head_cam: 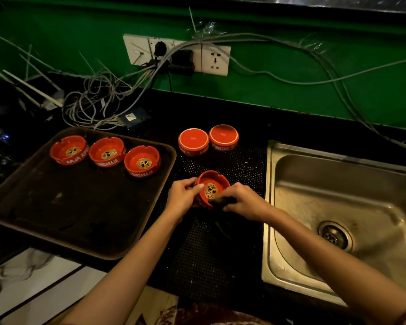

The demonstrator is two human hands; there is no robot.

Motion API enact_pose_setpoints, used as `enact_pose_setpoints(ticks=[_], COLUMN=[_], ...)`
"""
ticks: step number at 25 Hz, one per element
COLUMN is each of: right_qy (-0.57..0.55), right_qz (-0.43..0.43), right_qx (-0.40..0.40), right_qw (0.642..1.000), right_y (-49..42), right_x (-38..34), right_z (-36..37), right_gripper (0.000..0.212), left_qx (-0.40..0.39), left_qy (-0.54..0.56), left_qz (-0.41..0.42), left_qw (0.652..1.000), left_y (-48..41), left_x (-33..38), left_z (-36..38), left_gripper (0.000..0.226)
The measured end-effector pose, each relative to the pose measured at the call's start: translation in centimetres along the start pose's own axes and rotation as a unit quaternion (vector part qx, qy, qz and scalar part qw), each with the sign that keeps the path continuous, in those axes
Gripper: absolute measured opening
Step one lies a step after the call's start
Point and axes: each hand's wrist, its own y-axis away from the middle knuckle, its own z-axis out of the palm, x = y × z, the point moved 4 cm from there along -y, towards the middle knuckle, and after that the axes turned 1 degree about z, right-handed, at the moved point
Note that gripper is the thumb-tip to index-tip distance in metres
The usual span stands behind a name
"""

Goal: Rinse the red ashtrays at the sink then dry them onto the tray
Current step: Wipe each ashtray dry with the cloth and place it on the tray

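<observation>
My left hand (182, 198) grips the left rim of a red ashtray (212, 184) tilted toward me over the black mat. My right hand (244, 201) pinches a dark cloth (222, 202) against the ashtray's near rim. Three red ashtrays stand upright in a row on the brown tray (75, 207): one on the left (69, 150), one in the middle (107, 151), one on the right (142, 161). Two more red ashtrays lie upside down on the mat behind my hands, one (193, 141) beside the other (223, 137).
A steel sink (338, 207) with a drain (335, 235) lies to the right. A black perforated mat (209, 254) covers the counter between tray and sink. Tangled cables (92, 106) and a wall socket panel (215, 59) sit along the green wall behind.
</observation>
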Motion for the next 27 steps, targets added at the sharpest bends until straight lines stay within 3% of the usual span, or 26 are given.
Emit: enact_pose_setpoints(ticks=[1, 4, 9, 11, 14, 16, 19, 21, 24, 27], right_qy=[-0.034, -0.114, 0.048, 0.030, -0.050, 0.003, 0.080, 0.070, -0.005, 0.034], right_qz=[0.014, 0.072, 0.048, 0.061, 0.000, -0.024, 0.048, 0.061, 0.011, -0.012], right_qx=[0.014, 0.167, 0.308, 0.305, 0.235, 0.209, 0.216, 0.215, 0.192, 0.194], right_qw=[0.999, 0.977, 0.949, 0.950, 0.971, 0.978, 0.972, 0.972, 0.981, 0.980], right_y=[-0.4, -1.3, 0.5, 0.2, -1.7, -2.8, -2.5, -1.9, -1.7, -2.5], right_x=[-0.1, -0.5, 0.3, 0.1, -1.5, -1.2, -0.4, -0.8, -2.0, -2.2], right_z=[-1.0, -1.0, 3.8, 3.9, 3.3, 3.1, 2.7, 3.2, 4.1, 3.9], right_gripper=[0.040, 0.051, 0.029, 0.025, 0.025, 0.026, 0.026, 0.022, 0.018, 0.015], left_qx=[-0.004, -0.007, 0.012, 0.012, -0.003, -0.010, 0.009, 0.021, 0.018, 0.007], left_qy=[-0.002, 0.004, 0.007, 0.001, -0.007, 0.007, 0.000, -0.001, -0.004, -0.013], left_qz=[0.003, 0.002, 0.011, 0.013, 0.014, 0.015, 0.019, 0.015, 0.001, 0.007], left_qw=[1.000, 1.000, 1.000, 1.000, 1.000, 1.000, 1.000, 1.000, 1.000, 1.000], left_y=[0.0, 0.1, 0.6, 0.4, 0.5, 1.1, 1.0, 1.1, 1.6, 1.5], left_x=[-0.1, -0.1, -0.1, 0.1, 0.3, 0.5, 0.2, 0.0, -0.2, -0.5], left_z=[0.0, 0.0, 0.0, 0.0, 0.1, 0.1, -0.1, -0.5, -0.8, -0.9], left_gripper=[0.040, 0.035, 0.033, 0.036, 0.025, 0.021, 0.024, 0.017, 0.017, 0.024])
